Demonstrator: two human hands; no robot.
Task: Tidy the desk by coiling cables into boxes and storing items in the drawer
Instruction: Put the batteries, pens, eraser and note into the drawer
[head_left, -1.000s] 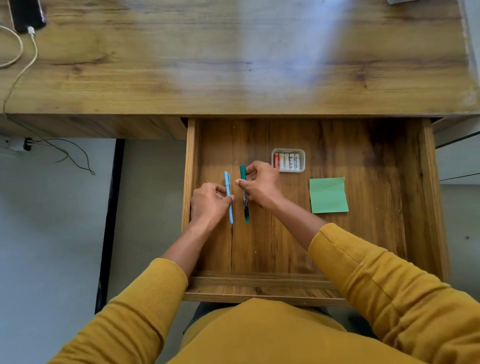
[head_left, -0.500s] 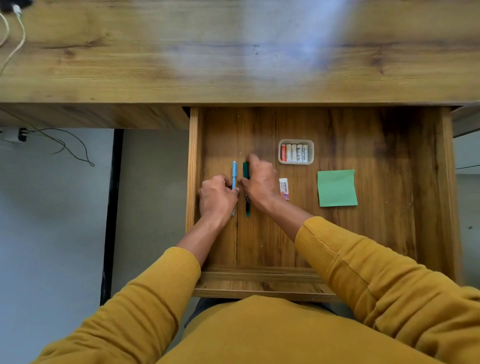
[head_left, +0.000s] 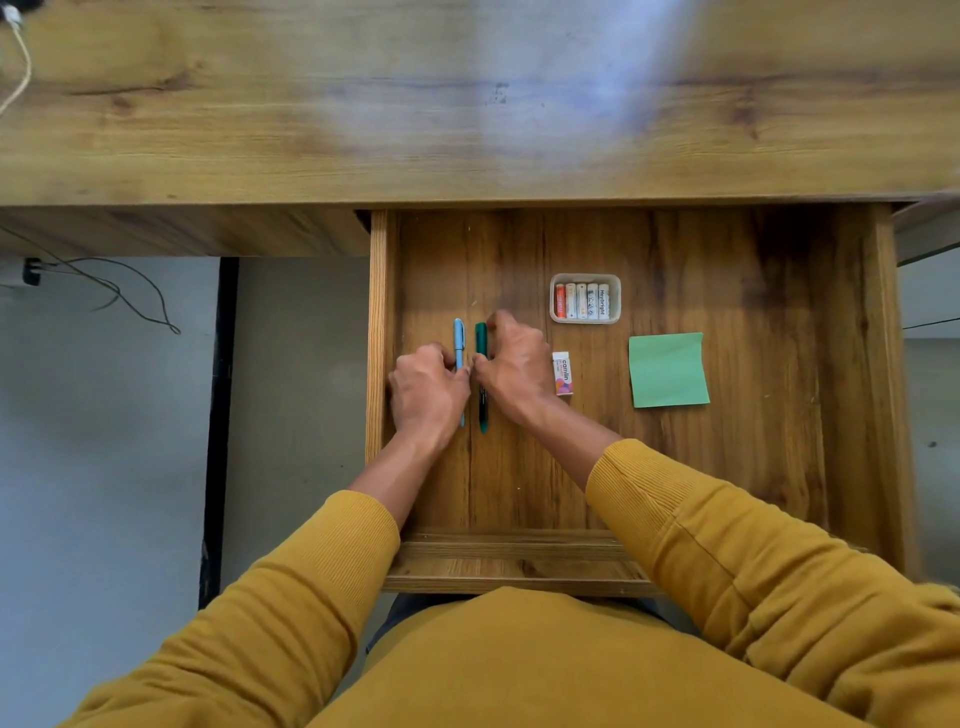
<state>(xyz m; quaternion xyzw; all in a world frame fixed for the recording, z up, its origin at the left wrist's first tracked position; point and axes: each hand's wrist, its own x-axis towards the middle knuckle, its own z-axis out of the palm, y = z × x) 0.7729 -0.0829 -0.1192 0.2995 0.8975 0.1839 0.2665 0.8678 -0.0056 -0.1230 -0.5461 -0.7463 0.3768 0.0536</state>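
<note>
Open drawer (head_left: 852, 364) under desk (head_left: 467, 104): left grip (head_left: 428, 395) still pinches blue pen (head_left: 459, 343), right grip (head_left: 514, 369) green pen (head_left: 481, 338); eraser (head_left: 563, 373) remains uncovered beside right grip.

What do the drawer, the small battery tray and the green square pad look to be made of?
Drawer: wood or wood-look laminate, matte; brown grain streaks show. Battery tray: probably plastic, pale, matte, with rounded moulded corners. Green pad: paper, flat and matte, one corner slightly lifted.

Open drawer (head_left: 852, 364): bare wood at right & along front gives hands free passage; battery tray (head_left: 585, 321), eraser (head_left: 563, 373), green sticky pad (head_left: 667, 370) block centre, pens (head_left: 459, 343) w/ both hands (head_left: 514, 371) crowd left side.
</note>
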